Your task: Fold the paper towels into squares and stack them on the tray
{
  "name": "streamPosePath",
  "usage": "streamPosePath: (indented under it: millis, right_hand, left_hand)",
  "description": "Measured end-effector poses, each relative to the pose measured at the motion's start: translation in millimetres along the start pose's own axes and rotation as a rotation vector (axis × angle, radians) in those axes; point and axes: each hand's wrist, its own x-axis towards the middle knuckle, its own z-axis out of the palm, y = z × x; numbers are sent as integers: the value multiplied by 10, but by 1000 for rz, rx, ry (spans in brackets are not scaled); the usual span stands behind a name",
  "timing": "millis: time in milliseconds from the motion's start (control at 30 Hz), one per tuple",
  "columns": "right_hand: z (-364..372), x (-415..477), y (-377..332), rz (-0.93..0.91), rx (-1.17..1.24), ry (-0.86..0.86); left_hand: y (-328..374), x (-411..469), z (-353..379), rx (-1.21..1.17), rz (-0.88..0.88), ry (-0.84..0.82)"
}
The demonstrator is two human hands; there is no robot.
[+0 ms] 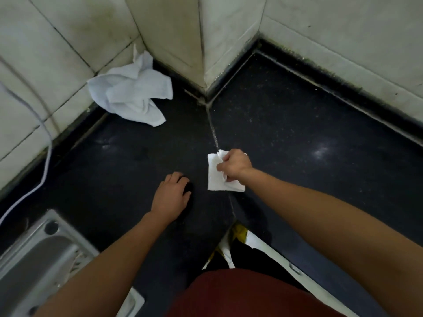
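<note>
Fingers of right hand [233, 167] pinch folded paper towel [214, 177]; left hand [171, 195] rests (fingers loosely curved) on dark counter [297, 133].

a dark speckled countertop [286, 124] fills an inner corner of tiled walls, with a pale seam [212, 131] running out from that corner. crumpled white towels [130, 94] lie at the back left against the wall. a folded paper towel [214, 177] lies over the seam, gripped by the right hand [233, 165]. the left hand [170, 195] rests beside it, and a white cable [43, 163] trails along the left.
</note>
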Motion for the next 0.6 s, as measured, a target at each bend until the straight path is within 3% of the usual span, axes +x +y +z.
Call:
streamPosePath:
  millis: [200,300,367,500,600]
  right_hand:
    - [420,88,-32,-96,-277,-3]
    - [346,30,8,-123,-189,-27]
    - [182,16,63,-172,-199,29]
    - [-191,77,142,-376,-482,228]
    - [-317,215,149,-483,-626,192]
  left_hand:
    - [-223,-297,-15,-7,-88,-33]
    - [-208,-283,-24,-15,-85,-17]
    - [-93,-201,-31,-7,-5,-4]
    - [329,75,4,52,224,-12]
    - [562,276,55,139,235,-76]
